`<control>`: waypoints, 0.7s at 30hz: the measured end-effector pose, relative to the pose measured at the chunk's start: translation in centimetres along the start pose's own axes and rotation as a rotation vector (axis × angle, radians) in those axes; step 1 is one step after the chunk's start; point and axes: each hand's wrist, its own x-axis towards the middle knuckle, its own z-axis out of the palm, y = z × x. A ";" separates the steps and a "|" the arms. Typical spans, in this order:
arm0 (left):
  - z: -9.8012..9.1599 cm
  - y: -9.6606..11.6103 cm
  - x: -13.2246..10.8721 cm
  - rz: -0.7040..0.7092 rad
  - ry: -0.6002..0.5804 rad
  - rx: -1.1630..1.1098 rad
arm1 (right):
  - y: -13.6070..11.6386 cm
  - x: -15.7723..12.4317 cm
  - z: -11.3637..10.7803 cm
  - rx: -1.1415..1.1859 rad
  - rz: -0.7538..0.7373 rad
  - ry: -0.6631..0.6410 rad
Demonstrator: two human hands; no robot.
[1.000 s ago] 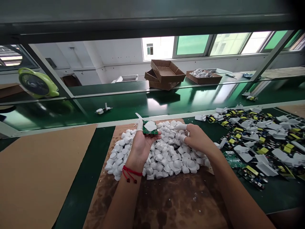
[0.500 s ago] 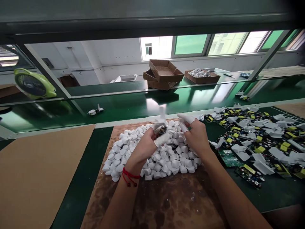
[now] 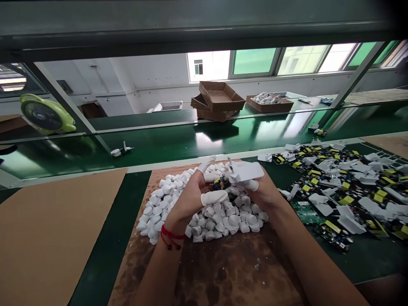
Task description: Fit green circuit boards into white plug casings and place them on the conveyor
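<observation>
Above the pile [image 3: 223,217], left hand [image 3: 194,194] holds board [image 3: 220,184], right hand [image 3: 264,192] casing [image 3: 247,171].

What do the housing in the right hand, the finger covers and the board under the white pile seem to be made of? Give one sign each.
The housing looks like moulded plastic: smooth matte white, crisp edges. The finger covers seem thin rubber or latex, clinging to fingertips. The board is probably cardboard or fibreboard: dull brown, stained, worn.
</observation>
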 end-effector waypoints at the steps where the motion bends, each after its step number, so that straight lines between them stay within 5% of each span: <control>1: 0.0 0.0 0.0 0.011 0.000 0.006 | 0.1 0.0 0.0 -0.010 -0.005 -0.027; 17: -0.3 -0.3 0.1 -0.014 -0.224 -0.097 | 1.3 -0.4 -0.4 0.011 -0.104 -0.183; 21: 0.1 -0.4 0.1 0.017 -0.194 -0.134 | 1.6 -0.6 -0.5 0.043 -0.076 -0.203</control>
